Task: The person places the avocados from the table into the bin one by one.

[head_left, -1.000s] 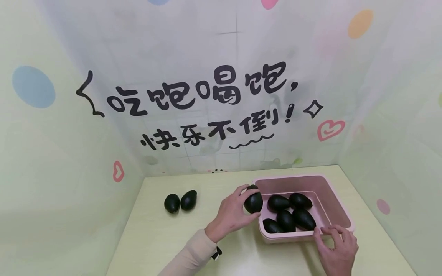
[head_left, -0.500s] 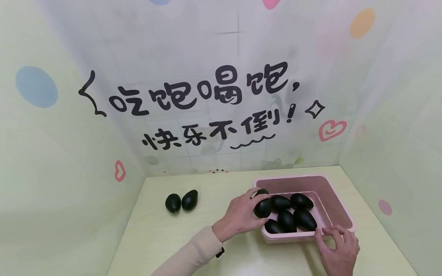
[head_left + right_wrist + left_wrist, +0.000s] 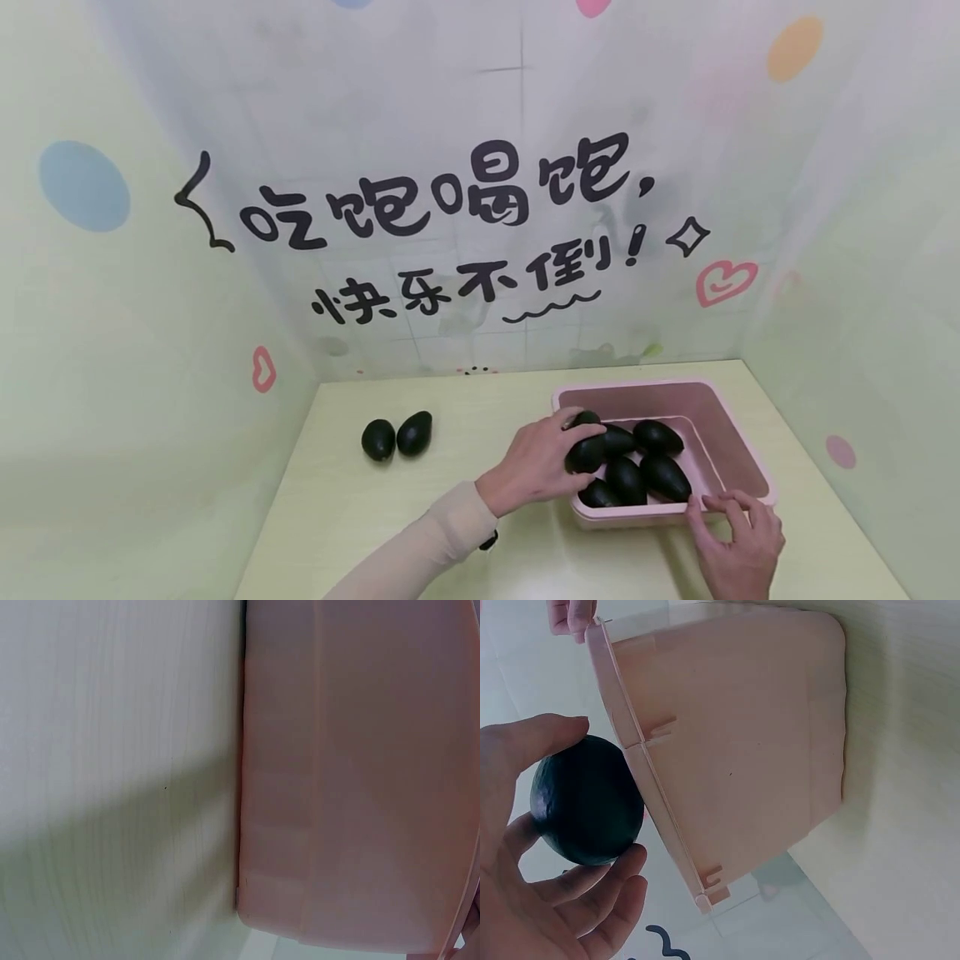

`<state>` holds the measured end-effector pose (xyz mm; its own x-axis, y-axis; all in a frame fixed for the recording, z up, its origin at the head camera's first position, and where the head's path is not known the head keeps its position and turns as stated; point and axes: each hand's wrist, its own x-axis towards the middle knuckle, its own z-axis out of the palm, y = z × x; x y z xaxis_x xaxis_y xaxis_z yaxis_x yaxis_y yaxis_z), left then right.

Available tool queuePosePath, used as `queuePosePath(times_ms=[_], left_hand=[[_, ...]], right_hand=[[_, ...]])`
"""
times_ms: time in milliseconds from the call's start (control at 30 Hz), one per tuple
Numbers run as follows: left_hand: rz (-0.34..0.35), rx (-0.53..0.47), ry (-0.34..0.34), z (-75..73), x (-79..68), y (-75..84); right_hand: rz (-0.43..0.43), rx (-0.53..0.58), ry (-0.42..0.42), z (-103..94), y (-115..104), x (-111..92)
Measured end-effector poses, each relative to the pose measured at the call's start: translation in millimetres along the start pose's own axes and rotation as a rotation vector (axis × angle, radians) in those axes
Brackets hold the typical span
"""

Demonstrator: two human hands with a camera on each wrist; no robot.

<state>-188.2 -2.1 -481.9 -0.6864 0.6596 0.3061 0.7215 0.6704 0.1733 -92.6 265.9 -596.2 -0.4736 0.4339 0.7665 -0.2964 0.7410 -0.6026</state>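
My left hand (image 3: pixel 536 462) grips a dark avocado (image 3: pixel 585 455) over the left side of a pink plastic bin (image 3: pixel 738 446). Thumb and fingers curl round this avocado (image 3: pixel 589 799) in the left wrist view, right at the bin's rim. Several more dark avocados (image 3: pixel 658 436) lie on the bin's floor, partly covered by the held one and the front rim. My right hand (image 3: pixel 742 546) pinches the front rim near its right corner. Only the bin's outer wall (image 3: pixel 382 765) fills most of the right wrist view, with a bit of the fingers at the lower right edge.
Two avocados, one rounder (image 3: pixel 378 440) and one pear-shaped (image 3: pixel 415 433), lie side by side at the back left of the pale wooden table (image 3: pixel 375 525). Behind the table stands a printed wall (image 3: pixel 450 333), with side walls at left and right.
My left hand has carried its avocado rightward, from beside the bin's left rim to over the inside of the bin. The right hand has kept its hold on the front rim.
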Motion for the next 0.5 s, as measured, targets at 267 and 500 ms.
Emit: queuePosePath(times_ms=[267,500], left_hand=[[0.024,0.018,-0.094,-4.0,10.7,6.0],[0.065,0.051,-0.168,-2.2,20.5,5.4]], right_hand=[[-0.022,0.016,0.015,0.7,-5.9,2.6],[-0.025,0.023,0.009,1.4,-0.2,0.6]])
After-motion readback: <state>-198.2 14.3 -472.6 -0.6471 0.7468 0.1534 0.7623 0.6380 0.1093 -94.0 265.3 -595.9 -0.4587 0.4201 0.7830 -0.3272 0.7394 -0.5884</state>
